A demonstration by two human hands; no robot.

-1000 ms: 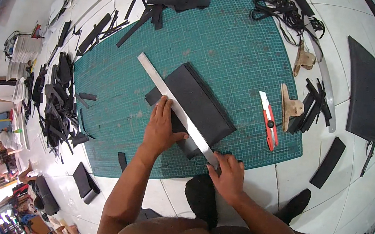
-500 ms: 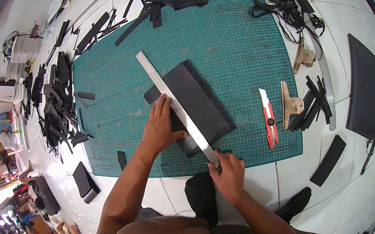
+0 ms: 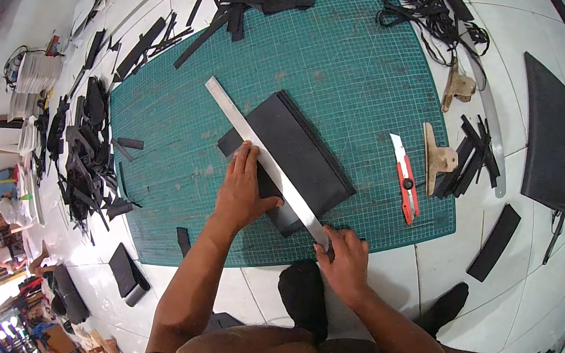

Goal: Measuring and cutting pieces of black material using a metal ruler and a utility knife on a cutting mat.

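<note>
A metal ruler (image 3: 271, 166) lies aslant across a stack of black sheets (image 3: 301, 151) on the green cutting mat (image 3: 170, 196). My left hand (image 3: 244, 189) presses on the ruler's middle, with fingers stretched out and the thumb spread along the near side of the stack. At the ruler's near end, my right hand (image 3: 345, 259) pinches it between thumb and fingers. A narrow part of the stack shows on the left side of the ruler, partly covered by my left hand. The red utility knife (image 3: 408, 184), blade out, rests on the mat right of the stack.
Two bulldog clips (image 3: 438, 160) lie along the mat's right edge beside black strips (image 3: 474, 158). Heaps of black scraps (image 3: 90, 155) sit at the left and far edges. Black cords (image 3: 424, 11) tangle at the far right. A larger black piece (image 3: 544, 135) lies on the tiled floor.
</note>
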